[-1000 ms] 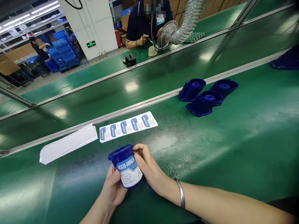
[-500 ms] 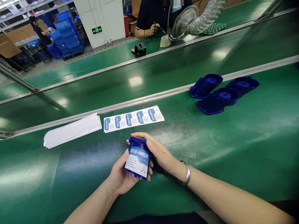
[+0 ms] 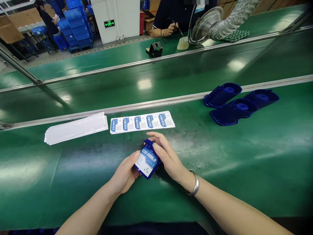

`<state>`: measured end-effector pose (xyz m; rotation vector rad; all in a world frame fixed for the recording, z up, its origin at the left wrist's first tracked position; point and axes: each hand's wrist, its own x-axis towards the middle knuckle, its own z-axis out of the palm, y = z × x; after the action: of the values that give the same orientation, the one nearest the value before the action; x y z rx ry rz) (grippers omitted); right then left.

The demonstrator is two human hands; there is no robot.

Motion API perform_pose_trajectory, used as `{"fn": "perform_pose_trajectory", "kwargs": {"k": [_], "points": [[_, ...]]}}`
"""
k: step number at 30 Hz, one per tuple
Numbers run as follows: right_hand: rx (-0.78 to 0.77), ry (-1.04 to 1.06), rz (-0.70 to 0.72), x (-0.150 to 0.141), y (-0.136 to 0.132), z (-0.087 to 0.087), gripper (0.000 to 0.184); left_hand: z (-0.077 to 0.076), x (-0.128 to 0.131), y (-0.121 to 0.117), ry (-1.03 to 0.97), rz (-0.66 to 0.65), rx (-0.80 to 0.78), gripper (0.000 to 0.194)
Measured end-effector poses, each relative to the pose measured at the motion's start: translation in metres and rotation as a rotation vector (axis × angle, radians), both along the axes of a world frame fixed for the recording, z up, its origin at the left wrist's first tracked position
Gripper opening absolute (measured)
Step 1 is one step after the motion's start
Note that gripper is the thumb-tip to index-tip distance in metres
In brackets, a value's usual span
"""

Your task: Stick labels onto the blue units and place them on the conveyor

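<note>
Between my two hands a dark blue plastic pump housing (image 3: 147, 160) is held tilted above the green bench. Its side bears a white and blue label printed "DC52Q-5000L/H", which faces me. My left hand (image 3: 127, 173) is closed round its left side, thumb on the label's edge. From the right, my right hand (image 3: 168, 156) grips the housing's upper rim and side; some of its fingers are hidden behind it. Just beyond lies a sheet of labels (image 3: 143, 122) in the same print, and left of it a stack of white backing strips (image 3: 75, 128).
Several blue housings (image 3: 233, 111) stand together at the right by the pale bench strip (image 3: 181, 98). Across a metal rail (image 3: 117, 68), a co-worker's hand (image 3: 170, 30) holds a thin tool near an extraction hood (image 3: 205, 26) and a black holder (image 3: 155, 49).
Both hands have turned and tilted the housing, so its label now slants down to the right. The view has shifted, and the housing appears farther up and to the right than before.
</note>
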<state>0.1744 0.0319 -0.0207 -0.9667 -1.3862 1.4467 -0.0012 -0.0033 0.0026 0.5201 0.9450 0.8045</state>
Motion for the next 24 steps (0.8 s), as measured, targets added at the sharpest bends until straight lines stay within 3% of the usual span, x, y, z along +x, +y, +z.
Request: {"fn": "perform_pose_trajectory", "kwargs": {"k": [5,9,12,17,20,24], "points": [[-0.012,-0.061,-0.061,-0.003,-0.001,0.0,0.042,-0.003,-0.003,-0.002,0.169,-0.065,0.104,0.049],[-0.02,-0.074,-0.102,-0.004,-0.002,0.002,0.044,-0.003,-0.005,-0.002,0.403,-0.146,0.356,0.05],[-0.044,-0.076,-0.112,-0.004,0.0,0.003,0.046,0.0,-0.003,-0.004,0.548,-0.19,0.453,0.063],[-0.026,-0.073,-0.099,-0.003,0.003,0.004,0.046,0.004,0.001,-0.006,0.623,-0.148,0.557,0.079],[0.044,-0.064,-0.081,-0.001,0.004,0.004,0.045,0.006,-0.001,-0.003,0.395,-0.124,0.436,0.085],[0.217,-0.056,-0.013,0.003,0.001,0.005,0.043,0.005,-0.004,0.005,0.039,0.04,0.073,0.048]]}}
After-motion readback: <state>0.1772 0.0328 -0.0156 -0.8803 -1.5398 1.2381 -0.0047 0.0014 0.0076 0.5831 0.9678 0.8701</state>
